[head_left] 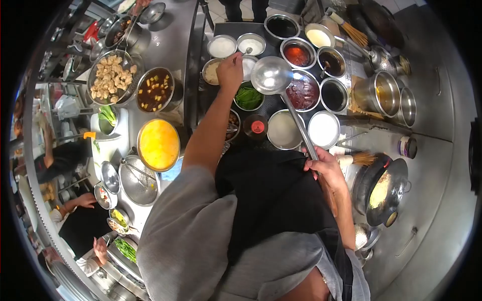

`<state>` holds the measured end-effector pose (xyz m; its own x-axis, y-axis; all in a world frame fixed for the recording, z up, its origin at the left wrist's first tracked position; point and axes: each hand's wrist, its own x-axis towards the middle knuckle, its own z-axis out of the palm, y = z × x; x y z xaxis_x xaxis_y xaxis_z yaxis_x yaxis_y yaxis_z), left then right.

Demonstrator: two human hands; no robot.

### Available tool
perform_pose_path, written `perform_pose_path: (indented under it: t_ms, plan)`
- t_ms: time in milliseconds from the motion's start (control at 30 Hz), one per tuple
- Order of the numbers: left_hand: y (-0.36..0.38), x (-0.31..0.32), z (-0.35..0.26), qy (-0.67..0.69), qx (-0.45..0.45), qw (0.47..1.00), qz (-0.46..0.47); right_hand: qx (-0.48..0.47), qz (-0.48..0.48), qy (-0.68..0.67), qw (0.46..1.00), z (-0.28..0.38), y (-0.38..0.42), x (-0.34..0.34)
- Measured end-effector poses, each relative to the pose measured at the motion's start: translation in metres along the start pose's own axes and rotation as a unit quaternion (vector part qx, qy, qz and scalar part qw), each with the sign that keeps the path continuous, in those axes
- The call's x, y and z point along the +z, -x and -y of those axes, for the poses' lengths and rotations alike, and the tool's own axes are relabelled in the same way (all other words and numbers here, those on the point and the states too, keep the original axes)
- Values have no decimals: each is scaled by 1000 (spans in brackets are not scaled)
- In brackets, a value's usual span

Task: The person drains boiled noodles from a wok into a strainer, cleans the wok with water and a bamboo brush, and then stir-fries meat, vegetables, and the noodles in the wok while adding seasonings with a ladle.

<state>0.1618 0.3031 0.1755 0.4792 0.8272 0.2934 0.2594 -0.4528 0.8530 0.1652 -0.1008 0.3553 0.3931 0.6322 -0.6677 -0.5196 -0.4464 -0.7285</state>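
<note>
My left hand (230,74) is closed on a small spoon (248,50), whose tip is over a metal bowl of white seasoning (256,44). A second white-filled bowl (221,46) sits beside it. In my right hand (326,168) is the long handle of a metal ladle (271,75). The ladle's round bowl hangs over the seasoning containers, between chopped greens (249,97) and a dark red sauce (302,91). Below my left wrist is a bowl of pale tan seasoning (213,72), partly covered by the hand.
To the right, a wok (385,193) holds yellowish food near a metal pot (385,94). On the left counter stand fried pieces in a strainer (110,78), a brown sauce pot (155,90) and beaten egg (158,145). Another person's hands (100,249) work at lower left.
</note>
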Motion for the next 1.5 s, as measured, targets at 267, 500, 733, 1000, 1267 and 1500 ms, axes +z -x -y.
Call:
perform_pose_path:
  t_ms: [267,500,733,1000,1267,1500]
  plan:
    - [-40,65,30,-129,-58,987,73,-19,-1,-15,1000,-17,19,-4]
    - [-51,79,52,50,-178,980,68,-17,-10,-32,999,-15,24,-2]
    - [-52,65,53,265,-298,917,30,-35,-11,-33,999,-18,20,-5]
    - [-37,12,9,305,-271,913,28,-13,-26,-14,999,-3,5,-8]
    - [18,-76,-55,205,-122,970,55,-11,1,8,1000,3,-14,-8]
    - [45,-111,17,-218,3,975,-28,-4,29,13,999,4,-16,1]
